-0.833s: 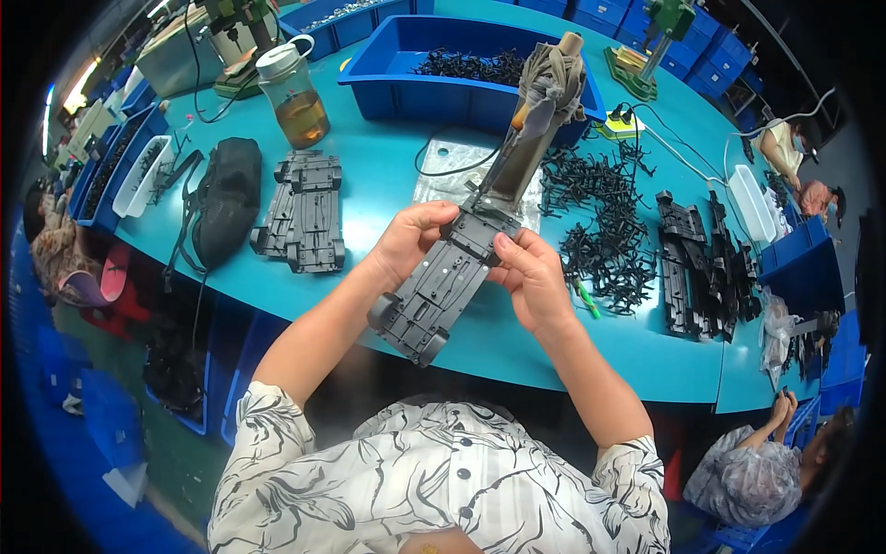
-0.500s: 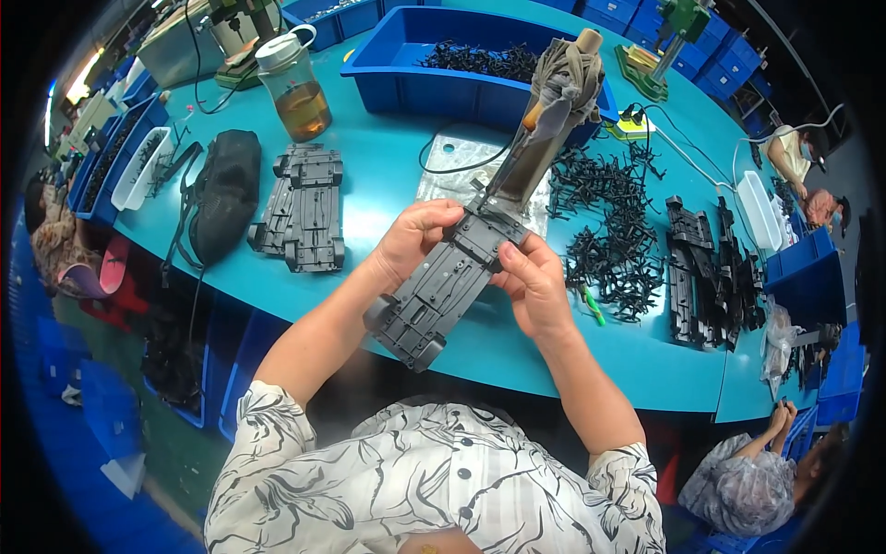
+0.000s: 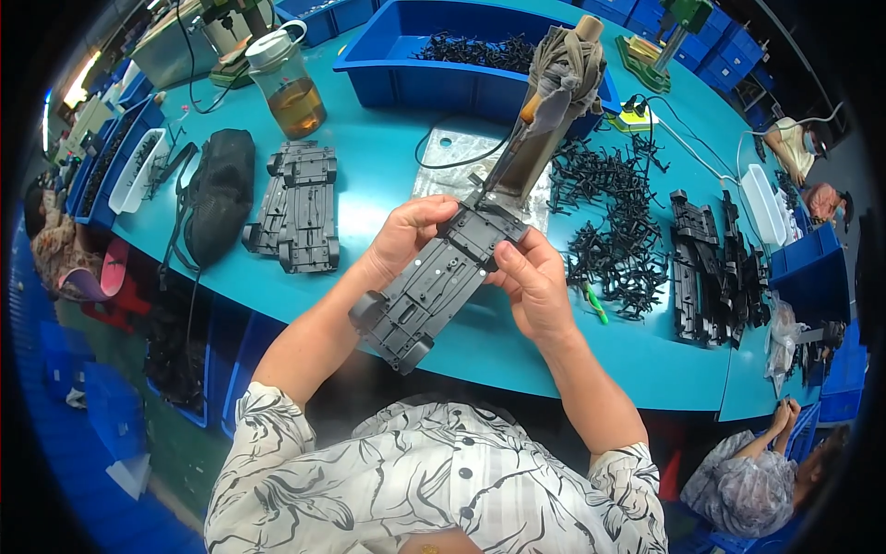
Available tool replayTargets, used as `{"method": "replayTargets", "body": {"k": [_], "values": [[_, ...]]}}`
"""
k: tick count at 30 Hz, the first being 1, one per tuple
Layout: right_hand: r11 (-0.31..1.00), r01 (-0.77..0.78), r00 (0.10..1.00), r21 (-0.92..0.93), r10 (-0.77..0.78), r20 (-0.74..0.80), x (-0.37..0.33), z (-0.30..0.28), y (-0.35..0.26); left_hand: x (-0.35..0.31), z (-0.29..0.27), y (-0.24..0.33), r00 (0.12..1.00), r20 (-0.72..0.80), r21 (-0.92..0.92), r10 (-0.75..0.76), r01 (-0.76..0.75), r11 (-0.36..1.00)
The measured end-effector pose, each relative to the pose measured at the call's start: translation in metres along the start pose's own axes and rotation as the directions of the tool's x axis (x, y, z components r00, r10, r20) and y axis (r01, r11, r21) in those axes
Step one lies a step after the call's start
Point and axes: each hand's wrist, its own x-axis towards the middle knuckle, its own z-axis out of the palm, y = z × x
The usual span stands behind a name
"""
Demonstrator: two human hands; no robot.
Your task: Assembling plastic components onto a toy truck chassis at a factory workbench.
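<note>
A dark grey plastic toy-car chassis (image 3: 426,288) is held tilted above the near edge of the table, its moulded underside facing up. My left hand (image 3: 411,242) grips its far left side with the fingers closed. On the far right side my right hand (image 3: 535,288) pinches it, thumb on top. The far end of the chassis meets the lower end of a slanted tool with a round wooden handle (image 3: 587,30), wrapped in grey cloth (image 3: 568,69). Whether they touch, I cannot tell. Beneath lies a pale metal plate (image 3: 441,175).
Stacked chassis (image 3: 309,208) lie left, beside a black bag (image 3: 224,198) and a bottle of amber liquid (image 3: 293,102). Small black parts (image 3: 614,231) are heaped right, near a green pen-like tool (image 3: 595,303) and more long black parts (image 3: 692,268). A blue bin (image 3: 406,88) stands behind.
The near end of the chassis has swung slightly to the left. Both hands keep their hold, and the far end stays by the slanted tool.
</note>
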Motion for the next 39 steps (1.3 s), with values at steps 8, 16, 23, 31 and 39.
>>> {"method": "replayTargets", "body": {"k": [8, 16, 23, 31, 39], "values": [[1.0, 0.014, 1.0, -0.009, -0.014, 0.019, 0.0015, 0.0021, -0.001, -0.0036, 0.0058, 0.0041, 0.998, 0.065, -0.097, -0.016, 0.022, 0.995], [1.0, 0.006, 1.0, -0.029, -0.005, 0.008, 0.0039, 0.0052, 0.001, -0.0041, -0.0003, 0.003, 0.997, 0.075, -0.129, -0.008, 0.018, 0.992], [0.999, 0.011, 1.0, -0.03, -0.011, 0.003, 0.0027, 0.0041, -0.002, -0.0046, 0.0088, 0.0028, 0.999, 0.044, -0.147, -0.031, 0.037, 0.988], [1.0, -0.002, 1.0, -0.009, 0.001, -0.006, 0.003, 0.0033, 0.0018, -0.0024, -0.0002, 0.0016, 0.999, 0.029, -0.112, -0.027, 0.03, 0.993], [1.0, 0.002, 1.0, -0.006, -0.002, -0.004, 0.0021, 0.0038, -0.0001, -0.0048, 0.0082, 0.0051, 0.999, -0.031, -0.031, -0.031, 0.03, 0.999]]}}
